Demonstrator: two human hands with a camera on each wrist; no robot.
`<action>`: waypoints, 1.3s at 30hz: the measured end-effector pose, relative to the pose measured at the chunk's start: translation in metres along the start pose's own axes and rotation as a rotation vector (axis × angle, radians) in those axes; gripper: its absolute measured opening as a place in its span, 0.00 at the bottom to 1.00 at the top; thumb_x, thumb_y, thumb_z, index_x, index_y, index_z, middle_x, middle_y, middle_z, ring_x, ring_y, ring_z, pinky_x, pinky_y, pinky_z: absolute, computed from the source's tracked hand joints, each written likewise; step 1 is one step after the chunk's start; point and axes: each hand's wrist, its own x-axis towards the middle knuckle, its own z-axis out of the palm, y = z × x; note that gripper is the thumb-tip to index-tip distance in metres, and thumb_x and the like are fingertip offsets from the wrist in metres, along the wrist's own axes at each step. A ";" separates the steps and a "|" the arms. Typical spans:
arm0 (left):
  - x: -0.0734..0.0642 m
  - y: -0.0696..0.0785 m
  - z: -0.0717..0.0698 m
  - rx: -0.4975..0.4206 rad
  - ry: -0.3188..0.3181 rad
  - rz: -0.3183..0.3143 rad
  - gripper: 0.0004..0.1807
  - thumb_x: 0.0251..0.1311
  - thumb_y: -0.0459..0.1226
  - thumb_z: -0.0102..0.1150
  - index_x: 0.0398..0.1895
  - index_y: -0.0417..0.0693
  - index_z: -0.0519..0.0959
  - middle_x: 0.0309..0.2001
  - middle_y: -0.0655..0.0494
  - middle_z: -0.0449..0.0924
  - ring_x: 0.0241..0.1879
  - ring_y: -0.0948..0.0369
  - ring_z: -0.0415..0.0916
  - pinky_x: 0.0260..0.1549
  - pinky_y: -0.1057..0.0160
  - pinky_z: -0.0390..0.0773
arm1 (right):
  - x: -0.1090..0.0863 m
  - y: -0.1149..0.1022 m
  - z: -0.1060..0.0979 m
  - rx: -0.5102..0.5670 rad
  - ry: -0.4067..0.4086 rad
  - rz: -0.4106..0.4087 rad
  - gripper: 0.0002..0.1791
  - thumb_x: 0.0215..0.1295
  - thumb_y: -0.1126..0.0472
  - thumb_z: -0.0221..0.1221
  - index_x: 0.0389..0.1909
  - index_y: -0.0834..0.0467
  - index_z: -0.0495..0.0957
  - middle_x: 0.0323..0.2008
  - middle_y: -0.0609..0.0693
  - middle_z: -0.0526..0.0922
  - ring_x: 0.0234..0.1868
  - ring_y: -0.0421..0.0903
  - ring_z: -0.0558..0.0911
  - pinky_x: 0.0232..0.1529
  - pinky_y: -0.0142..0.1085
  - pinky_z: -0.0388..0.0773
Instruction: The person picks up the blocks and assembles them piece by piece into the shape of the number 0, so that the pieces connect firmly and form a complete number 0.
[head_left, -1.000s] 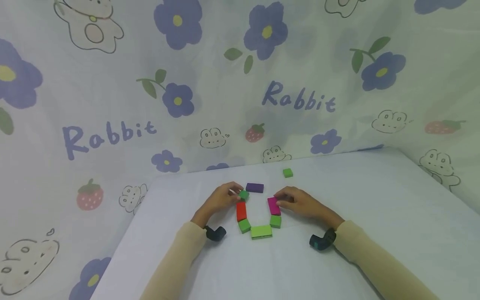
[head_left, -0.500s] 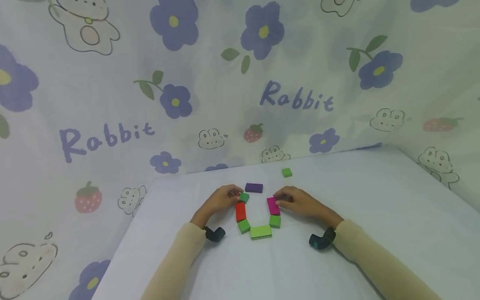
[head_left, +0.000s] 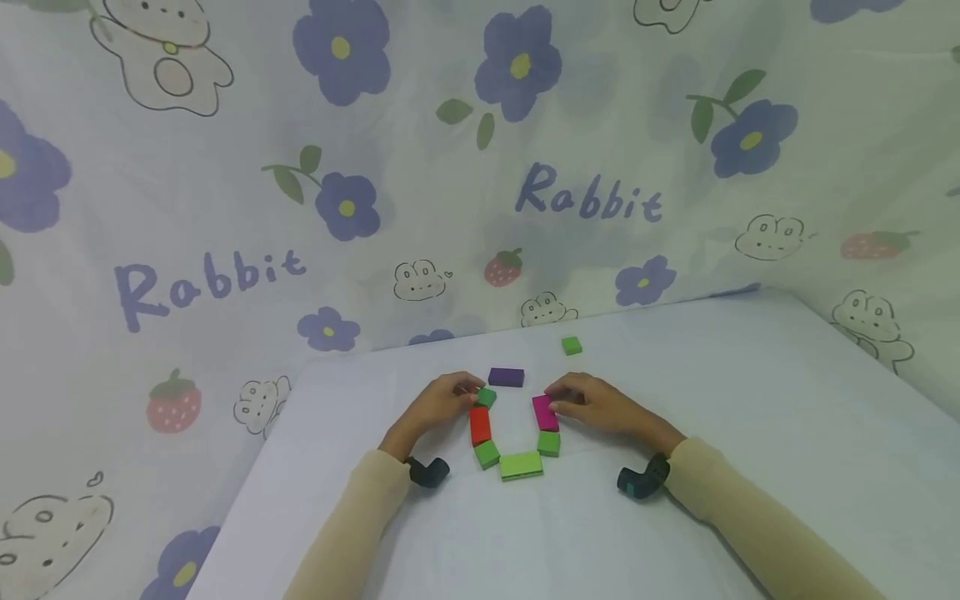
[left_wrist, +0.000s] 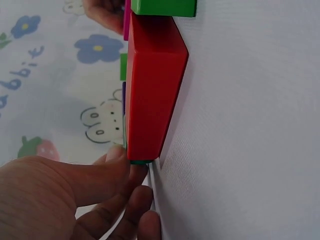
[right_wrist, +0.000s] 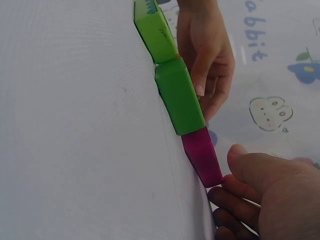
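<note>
My left hand [head_left: 444, 397] pinches a small green block [head_left: 487, 397] between thumb and fingers, right at the far end of a red block [head_left: 480, 426]. In the left wrist view the red block [left_wrist: 156, 95] mostly hides that green one. My right hand [head_left: 592, 402] is beside a magenta block [head_left: 545, 413]. Seen from the right wrist, its fingertips [right_wrist: 220, 195] are at the end of the magenta block [right_wrist: 204, 157], with the thumb raised apart from it. Green blocks [head_left: 487, 454] [head_left: 549, 444] and a light green block [head_left: 521, 465] join the row into a U.
A purple block [head_left: 506, 377] lies across the far side of the U, apart from it. Farther back sits a loose green block [head_left: 572, 345]. A patterned curtain [head_left: 450, 167] rises behind the white table surface [head_left: 645, 550].
My left hand has brought the small green block slightly nearer, up to the red block's end. The right hand stays by the magenta block. The head view has shifted slightly.
</note>
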 end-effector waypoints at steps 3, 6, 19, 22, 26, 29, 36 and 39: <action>-0.002 -0.003 0.000 -0.006 0.004 0.009 0.14 0.68 0.35 0.59 0.55 0.53 0.81 0.49 0.54 0.83 0.54 0.54 0.78 0.57 0.48 0.76 | 0.001 -0.001 0.002 -0.011 0.000 0.002 0.18 0.68 0.50 0.63 0.56 0.46 0.79 0.52 0.41 0.81 0.53 0.41 0.76 0.56 0.41 0.76; -0.003 -0.006 0.000 -0.013 0.007 0.010 0.14 0.68 0.36 0.59 0.55 0.54 0.81 0.50 0.54 0.83 0.54 0.54 0.78 0.57 0.48 0.76 | 0.002 -0.001 0.004 -0.024 -0.004 -0.010 0.18 0.68 0.49 0.63 0.56 0.47 0.79 0.52 0.42 0.82 0.52 0.41 0.77 0.55 0.41 0.77; -0.028 -0.033 -0.002 -0.078 0.070 -0.026 0.17 0.72 0.41 0.54 0.62 0.57 0.77 0.58 0.52 0.81 0.62 0.50 0.74 0.65 0.44 0.70 | 0.002 -0.003 0.007 -0.032 -0.014 -0.013 0.19 0.68 0.49 0.62 0.57 0.48 0.79 0.53 0.42 0.81 0.54 0.42 0.77 0.55 0.41 0.76; -0.041 -0.042 -0.005 -0.105 0.096 -0.038 0.16 0.72 0.41 0.55 0.60 0.57 0.79 0.57 0.53 0.82 0.62 0.51 0.75 0.64 0.44 0.70 | 0.001 -0.004 0.007 -0.024 -0.015 0.000 0.19 0.68 0.49 0.62 0.58 0.47 0.78 0.54 0.42 0.81 0.55 0.43 0.77 0.57 0.43 0.76; -0.052 -0.049 -0.005 -0.137 0.119 -0.058 0.14 0.70 0.40 0.58 0.56 0.56 0.81 0.55 0.55 0.82 0.59 0.52 0.76 0.63 0.46 0.72 | 0.001 -0.003 0.006 -0.017 -0.011 0.044 0.20 0.68 0.47 0.62 0.59 0.46 0.78 0.55 0.42 0.82 0.58 0.45 0.78 0.60 0.46 0.76; -0.057 -0.049 -0.004 -0.095 0.128 -0.037 0.14 0.65 0.41 0.63 0.53 0.59 0.83 0.57 0.56 0.81 0.63 0.52 0.73 0.66 0.41 0.64 | 0.001 -0.003 0.005 -0.014 0.003 0.088 0.19 0.69 0.47 0.61 0.58 0.44 0.78 0.55 0.41 0.82 0.58 0.45 0.78 0.61 0.47 0.76; -0.062 -0.041 0.000 0.022 0.157 0.041 0.17 0.61 0.43 0.67 0.54 0.63 0.83 0.62 0.56 0.79 0.68 0.50 0.68 0.61 0.34 0.57 | 0.003 -0.002 0.004 -0.001 0.008 0.086 0.20 0.70 0.46 0.60 0.59 0.47 0.78 0.55 0.44 0.82 0.57 0.47 0.78 0.60 0.49 0.76; -0.061 -0.035 0.004 0.002 0.137 0.034 0.20 0.63 0.47 0.65 0.58 0.63 0.81 0.64 0.56 0.77 0.70 0.50 0.66 0.65 0.34 0.55 | 0.004 -0.002 0.004 -0.012 0.011 0.100 0.19 0.69 0.46 0.61 0.58 0.45 0.79 0.54 0.43 0.82 0.57 0.45 0.78 0.60 0.48 0.76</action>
